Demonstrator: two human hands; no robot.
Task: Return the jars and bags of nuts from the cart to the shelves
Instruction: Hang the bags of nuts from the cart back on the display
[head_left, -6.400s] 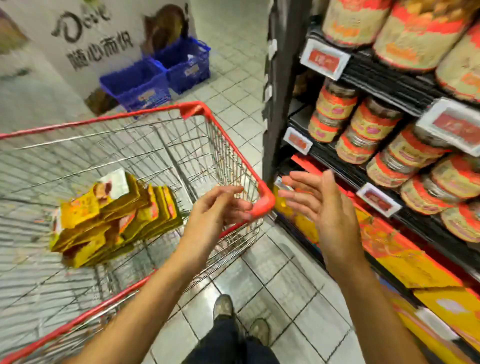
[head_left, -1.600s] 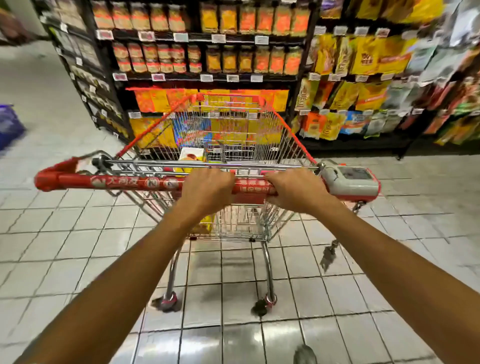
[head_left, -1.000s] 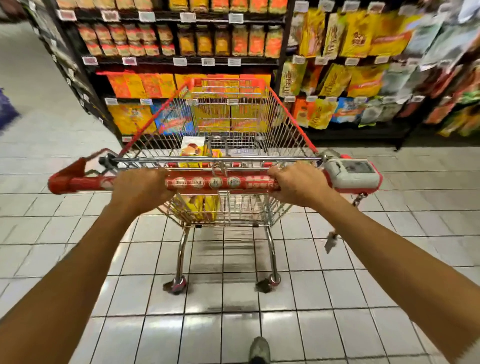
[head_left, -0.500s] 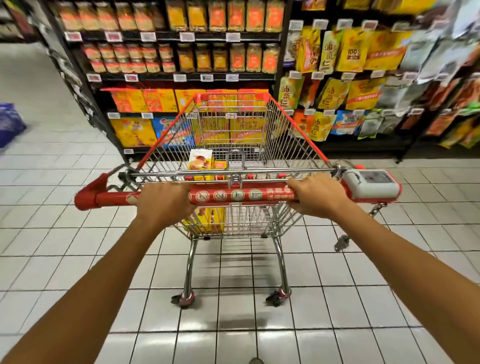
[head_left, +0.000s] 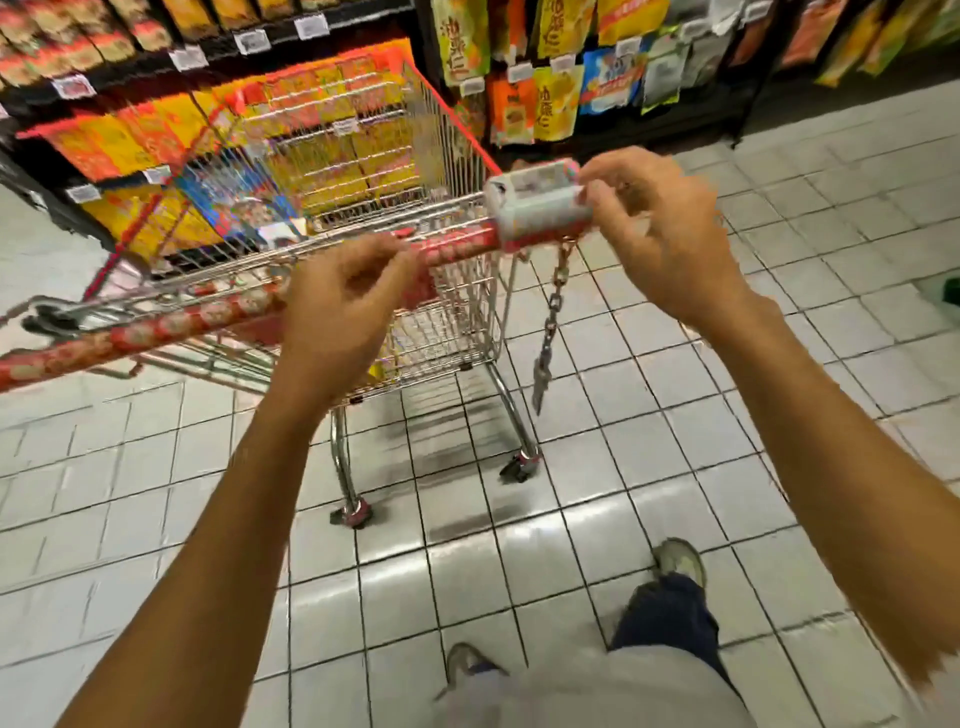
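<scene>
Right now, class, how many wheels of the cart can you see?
2. The left wheel sits under the cart's near left corner; the right wheel under its near right corner. Front wheels may be hidden behind it.

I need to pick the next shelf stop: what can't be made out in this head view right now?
All head view.
Load in the cart: only one bag top shows; the handle and left hand hide the rest.
Text on the price tags: motion-blurred, unreadable.
Grip of the right hand by the coin lock: lost in blur.
Most of the jars: blurred, cut off by the top edge.
</scene>
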